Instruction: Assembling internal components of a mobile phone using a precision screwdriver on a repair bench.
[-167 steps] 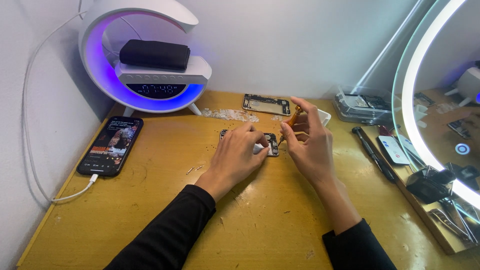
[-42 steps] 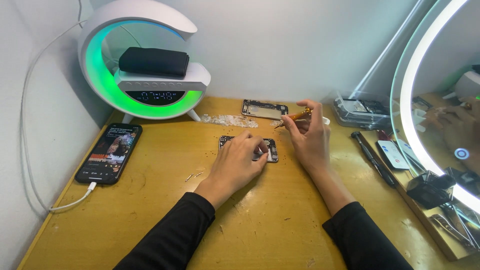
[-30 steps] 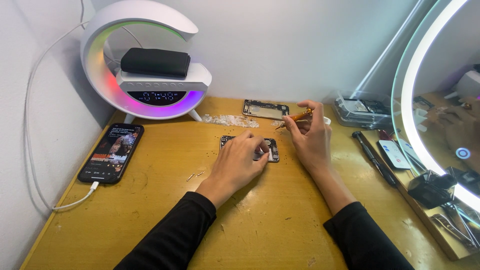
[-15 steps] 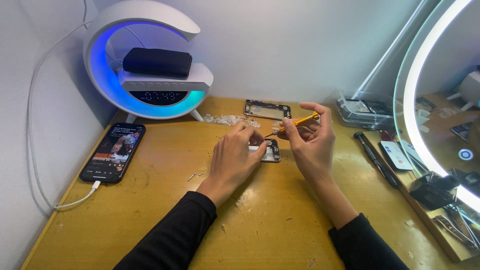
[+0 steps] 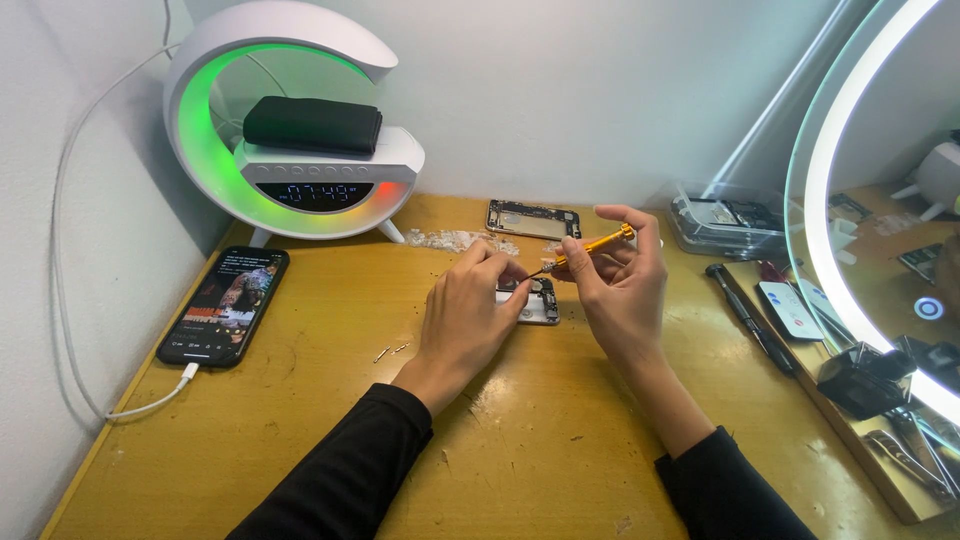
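My right hand [image 5: 620, 290] holds a small orange screwdriver [image 5: 592, 247], raised and tilted, its thin tip pointing left toward my left fingertips. My left hand [image 5: 468, 320] rests on the wooden desk [image 5: 300, 420], fingers pinched together at the screwdriver tip, partly covering an opened phone body [image 5: 540, 300]. Whether those fingers hold a small part I cannot tell. A second opened phone shell [image 5: 533, 218] lies farther back near the wall.
A white ring lamp with clock [image 5: 300, 130] glows green at back left, a black case on it. A phone on a cable [image 5: 223, 305] lies at left. Two loose screws [image 5: 392, 351] lie near my left wrist. Tools, a clear box [image 5: 725, 222] and a lit mirror [image 5: 880, 200] crowd the right.
The screwdriver came up off the phone and its tip went to my left fingers, which lifted and pinched. The lamp colour cycled from purple and blue to green.
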